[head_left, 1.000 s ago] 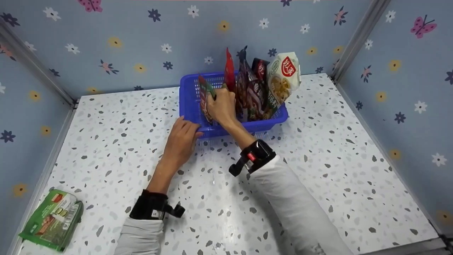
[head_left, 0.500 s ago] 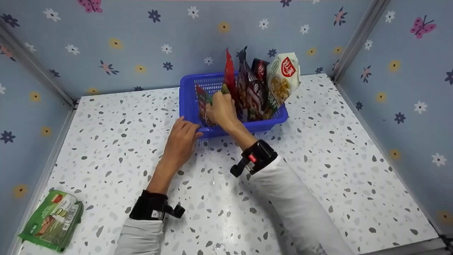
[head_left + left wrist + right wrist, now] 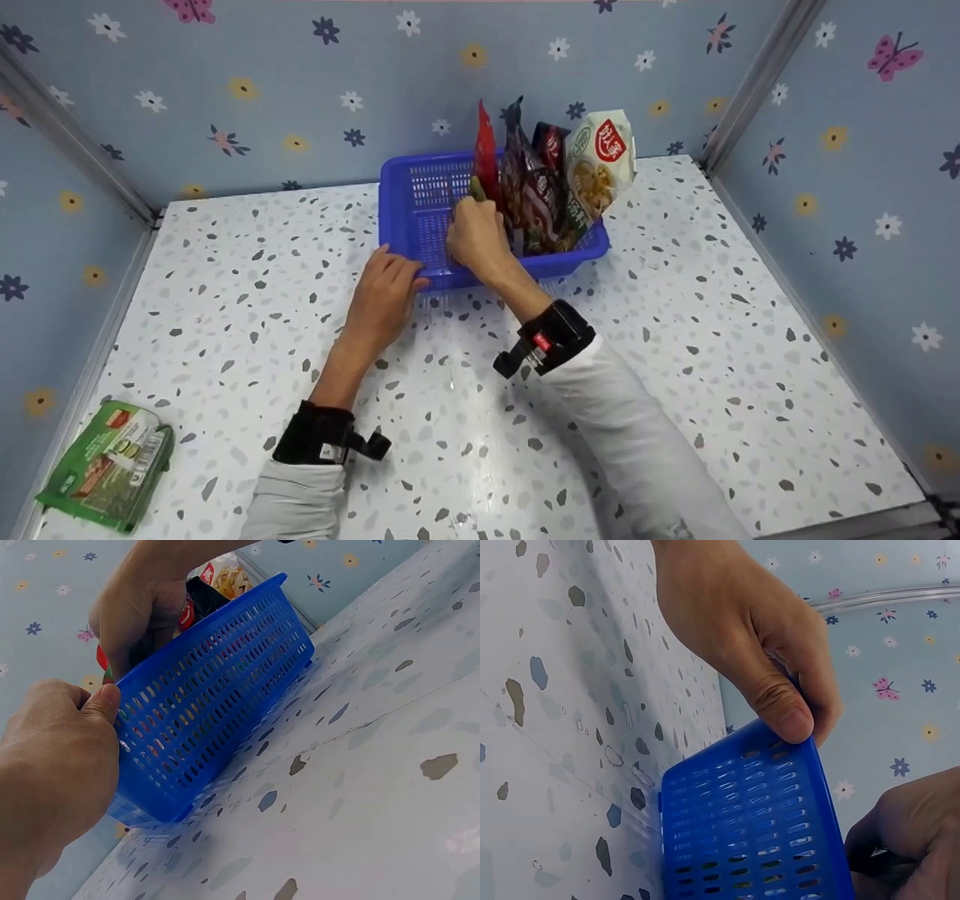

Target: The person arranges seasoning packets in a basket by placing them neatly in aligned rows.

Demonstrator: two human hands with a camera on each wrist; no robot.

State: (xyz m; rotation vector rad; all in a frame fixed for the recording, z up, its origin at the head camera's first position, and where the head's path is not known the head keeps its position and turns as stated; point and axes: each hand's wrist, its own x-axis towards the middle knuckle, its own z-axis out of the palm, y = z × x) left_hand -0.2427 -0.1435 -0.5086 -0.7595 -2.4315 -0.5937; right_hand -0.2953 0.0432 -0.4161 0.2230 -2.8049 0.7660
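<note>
The blue plastic basket (image 3: 396, 217) stands against the back wall with several food packets upright in it. My left hand (image 3: 384, 296) grips its front left corner, thumb over the rim in the left wrist view. Inside the basket, my right hand (image 3: 480, 236) has curled fingers on a green-and-red packet that the hand almost wholly hides. An olive-green tip (image 3: 478, 189) shows just above the knuckles. To the right lean a red packet (image 3: 486, 146), dark packets (image 3: 544, 199) and a white soup-type packet (image 3: 592, 169) with a red logo.
A green packet (image 3: 109, 465) with a clear window lies flat on the speckled table (image 3: 247, 360) at the front left. Flower-patterned panels (image 3: 262, 97) close in the back and sides. Bare basket floor shows left of my right hand.
The green-and-red packet, earlier tilted in view left of my right hand, has gone down and right behind that hand. My left hand stays on the basket corner.
</note>
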